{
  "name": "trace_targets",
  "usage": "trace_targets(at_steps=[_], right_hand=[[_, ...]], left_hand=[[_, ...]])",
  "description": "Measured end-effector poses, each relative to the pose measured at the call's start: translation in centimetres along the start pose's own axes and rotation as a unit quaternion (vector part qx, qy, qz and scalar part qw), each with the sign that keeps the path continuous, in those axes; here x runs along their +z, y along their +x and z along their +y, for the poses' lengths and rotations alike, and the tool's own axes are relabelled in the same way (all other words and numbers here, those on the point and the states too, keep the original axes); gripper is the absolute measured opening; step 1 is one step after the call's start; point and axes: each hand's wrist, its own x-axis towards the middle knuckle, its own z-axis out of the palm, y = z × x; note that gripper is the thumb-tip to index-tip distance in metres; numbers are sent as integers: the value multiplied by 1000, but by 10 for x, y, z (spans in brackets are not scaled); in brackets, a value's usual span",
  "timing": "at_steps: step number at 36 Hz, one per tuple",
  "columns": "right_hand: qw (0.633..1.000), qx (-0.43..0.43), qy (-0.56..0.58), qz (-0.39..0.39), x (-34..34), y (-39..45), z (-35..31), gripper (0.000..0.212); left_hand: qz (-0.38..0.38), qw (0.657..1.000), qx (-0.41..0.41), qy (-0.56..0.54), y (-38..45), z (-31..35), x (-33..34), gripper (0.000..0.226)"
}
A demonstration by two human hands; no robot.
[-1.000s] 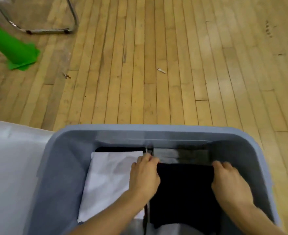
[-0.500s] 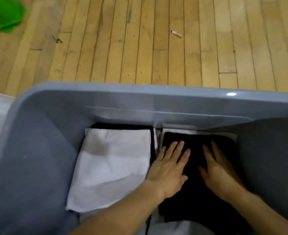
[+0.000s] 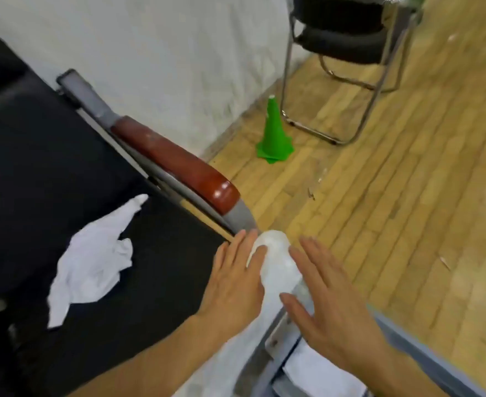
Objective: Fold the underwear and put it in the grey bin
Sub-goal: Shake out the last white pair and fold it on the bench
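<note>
Hands between garments: left hand (image 3: pixel 233 277) and right hand (image 3: pixel 329 299) both hover low centre of the frame with fingers straight and spread, holding nothing. They sit either side of a whitish blurred shape (image 3: pixel 276 260) whose nature cannot be told; the left fingers seem to touch its edge. Step in hand, by my reading, is the reach for the next piece. 1 crumpled white underwear (image 3: pixel 92 262) lies unfolded on the black seat (image 3: pixel 49 156) at lower left of the frame, well apart from both hands and to the left of them. Next move calls for swinging left across the seat, taking the cloth by its edges, spreading it flat, then folding. Grey bin (image 3: pixel 425 359) shows only as a rim and corner at lower right; inside it, 1 white folded piece (image 3: pixel 316 365) is partly visible, the rest of the contents out of view. Red-brown armrest (image 3: pixel 178 164) runs diagonally through mid frame between seat and wooden floor (image 3: pixel 408 181). Green cone (image 3: pixel 274 130) and a metal-framed chair (image 3: pixel 348 38) stand at upper right
</note>
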Motion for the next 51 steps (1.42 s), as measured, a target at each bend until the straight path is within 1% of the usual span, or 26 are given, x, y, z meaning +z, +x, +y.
trace_targets(at_steps=[1,4,7,8,9,10,12,13,16,18,20,22,23,25,27,29,30,31,33,35,39,42,44,45,47,51], right_hand=[[1000,-5,-10,0,-7,18,-23,59],[997,-74,7,22,-5,85,-108,59],[994,-110,4,-25,20,115,-164,56],[991,-124,-13,-46,35,123,-181,56],[985,-136,-17,-104,71,135,-216,57],[982,-127,-6,-136,76,132,-216,58],[974,-106,-12,-200,102,134,-230,56],[970,-105,-14,-218,122,138,-238,53],[959,-67,-16,-274,193,153,-260,50],[953,-45,-21,-298,225,163,-271,54],[949,-29,-24,-314,263,176,-277,60],[949,-24,-34,-314,295,189,-280,62],[951,-19,-50,-305,308,195,-281,57],[956,-19,-96,-278,321,206,-289,36],[962,-29,-116,-244,324,209,-296,21],[966,-64,-114,-224,310,218,-319,13],[970,-87,-109,-199,300,223,-325,13],[972,-92,-112,-186,287,228,-335,18],[964,-113,-115,-214,244,247,-374,29],[957,-151,-102,-225,211,262,-399,36],[940,-244,-72,-226,102,274,-500,40],[921,-330,-33,-204,20,256,-584,38],[918,-349,11,-187,-20,243,-626,33],[919,-349,42,-177,-50,227,-652,30],[929,-322,91,-157,-88,211,-693,26],[921,-309,188,-145,-158,165,-767,26]], left_hand=[[2,999,-29,23,-1,-19,-19,60],[13,989,-140,43,-21,-107,-90,66],[22,977,-207,55,-50,-169,-111,68],[-1,973,-227,37,-62,-192,-108,69],[-10,960,-277,45,-92,-232,-100,70],[-41,956,-288,42,-94,-235,-94,69],[-35,951,-306,17,-117,-261,-74,68],[-40,947,-319,-12,-128,-277,-62,67],[-106,927,-350,-78,-149,-328,-22,62],[-117,920,-357,-112,-152,-351,-2,62],[-105,919,-354,-140,-150,-374,16,54],[-65,927,-330,-167,-148,-394,30,44],[-47,927,-323,-187,-147,-401,33,40],[-20,918,-316,-238,-150,-411,32,43],[-23,910,-312,-272,-159,-419,27,51],[-9,888,-332,-317,-169,-431,3,56],[13,877,-338,-341,-168,-432,-10,59],[26,859,-353,-371,-166,-433,-28,59],[53,818,-394,-416,-172,-448,-88,40],[79,798,-398,-445,-172,-457,-131,28],[164,773,-399,-465,-195,-458,-274,31],[228,738,-407,-489,-230,-434,-393,25],[259,726,-414,-484,-252,-417,-455,26],[273,728,-418,-470,-273,-401,-492,26],[283,748,-417,-432,-303,-381,-542,31],[238,845,-404,-255,-373,-336,-641,26]])
